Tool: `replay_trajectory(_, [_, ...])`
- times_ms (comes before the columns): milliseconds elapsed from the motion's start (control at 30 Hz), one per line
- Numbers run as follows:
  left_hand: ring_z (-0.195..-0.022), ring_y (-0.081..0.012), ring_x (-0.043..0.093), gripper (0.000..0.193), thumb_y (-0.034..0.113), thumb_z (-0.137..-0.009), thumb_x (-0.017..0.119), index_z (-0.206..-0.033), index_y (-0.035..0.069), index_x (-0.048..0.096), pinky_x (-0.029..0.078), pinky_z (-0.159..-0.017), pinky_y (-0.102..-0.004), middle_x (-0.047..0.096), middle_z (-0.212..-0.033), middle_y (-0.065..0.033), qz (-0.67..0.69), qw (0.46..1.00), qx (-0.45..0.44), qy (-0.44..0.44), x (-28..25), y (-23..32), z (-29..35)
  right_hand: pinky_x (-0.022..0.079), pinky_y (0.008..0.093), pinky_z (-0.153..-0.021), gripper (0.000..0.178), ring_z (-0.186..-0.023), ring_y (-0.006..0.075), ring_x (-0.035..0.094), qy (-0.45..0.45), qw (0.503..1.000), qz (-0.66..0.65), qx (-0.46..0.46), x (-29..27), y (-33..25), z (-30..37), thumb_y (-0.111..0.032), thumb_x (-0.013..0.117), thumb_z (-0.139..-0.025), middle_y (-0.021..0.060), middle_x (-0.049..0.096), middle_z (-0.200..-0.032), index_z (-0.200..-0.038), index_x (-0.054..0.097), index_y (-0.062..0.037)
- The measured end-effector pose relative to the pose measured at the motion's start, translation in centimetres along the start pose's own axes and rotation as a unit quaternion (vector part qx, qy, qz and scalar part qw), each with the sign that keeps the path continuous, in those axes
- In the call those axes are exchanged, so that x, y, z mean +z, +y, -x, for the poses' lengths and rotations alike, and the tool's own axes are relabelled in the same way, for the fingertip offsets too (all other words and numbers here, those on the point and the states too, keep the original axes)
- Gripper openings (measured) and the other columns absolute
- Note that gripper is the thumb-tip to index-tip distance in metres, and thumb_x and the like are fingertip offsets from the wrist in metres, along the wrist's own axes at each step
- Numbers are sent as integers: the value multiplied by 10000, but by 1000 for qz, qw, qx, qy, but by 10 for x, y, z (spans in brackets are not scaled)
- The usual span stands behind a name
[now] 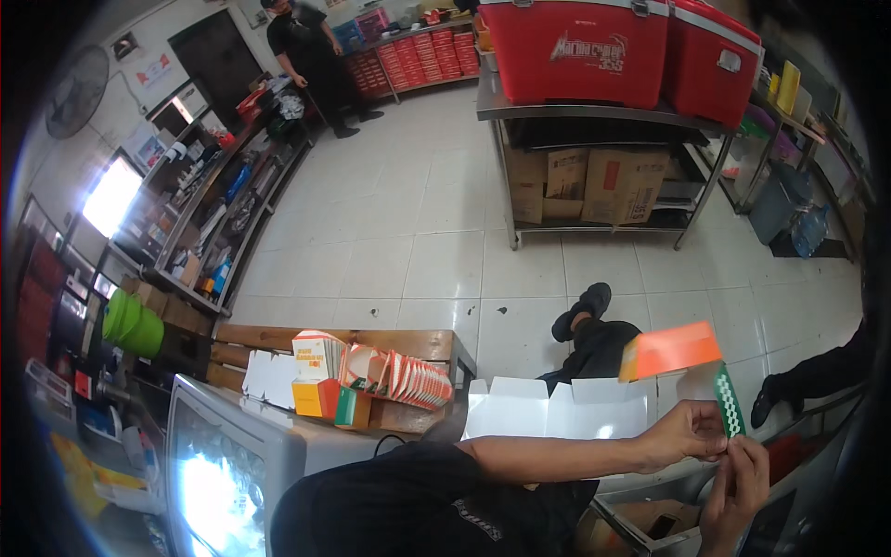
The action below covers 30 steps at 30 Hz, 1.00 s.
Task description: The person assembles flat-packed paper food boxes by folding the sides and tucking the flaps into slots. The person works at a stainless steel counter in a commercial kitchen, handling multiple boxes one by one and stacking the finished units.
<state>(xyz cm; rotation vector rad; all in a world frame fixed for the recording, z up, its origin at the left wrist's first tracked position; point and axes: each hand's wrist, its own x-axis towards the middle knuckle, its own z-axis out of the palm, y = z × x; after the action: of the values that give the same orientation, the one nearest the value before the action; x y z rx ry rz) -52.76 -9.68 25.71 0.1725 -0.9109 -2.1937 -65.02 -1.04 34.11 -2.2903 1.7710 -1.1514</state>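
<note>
My left arm stretches across to the right, and my left hand pinches the lower edge of a thin cardboard carton. The carton has a bright orange panel and a green side strip with a white pattern. Just below, my right hand grips the bottom end of the green strip, its fingertips close to those of the left. A larger white cardboard sheet with cut flaps lies behind my left forearm, over my legs. Whether the carton has anything inside cannot be seen.
Left of me, a wooden bench carries a row of folded orange-and-white cartons. A monitor-like grey casing stands nearer. Ahead, a metal table bears red cooler boxes. A person stands far left; another's leg shows right.
</note>
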Motion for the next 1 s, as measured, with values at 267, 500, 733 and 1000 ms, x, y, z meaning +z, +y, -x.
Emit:
replay_trajectory(267, [-1025,-95,580,318,200,-936,644,-1192,27,568,494,-857,-264,620,-1143,-34,35,997,-73,-9,0,2,-10,529,355,-723,209,-1044,323,630,19,993,118,-20,-12,4,-6,-24,725,-798,173,658,-1126,-1007,704,-32])
replay_trajectory(500, [-854,-70,600,356,276,-941,637,-1185,28,563,504,-711,-230,652,-1026,-34,-60,995,-40,-66,-1,10,-5,499,364,-889,413,-1042,293,632,45,998,-36,2,-9,3,-13,19,714,-794,183,645,-1176,-1194,609,29])
replay_trajectory(733, [-778,-72,587,426,358,-951,603,-1211,63,439,524,-659,-221,613,-934,-31,-37,990,-129,-52,8,8,-1,555,316,-674,220,-765,235,702,63,994,83,17,-4,12,-7,-31,677,-864,171,715,-967,-1080,685,11])
replay_trajectory(1000, [-1120,-270,548,300,214,-905,657,-1119,72,501,467,-962,-390,560,-1128,-158,-502,827,252,-34,19,48,9,551,333,-764,218,-875,286,702,31,991,122,-43,-28,48,-1,-83,638,-900,180,706,-1017,-1089,678,17])
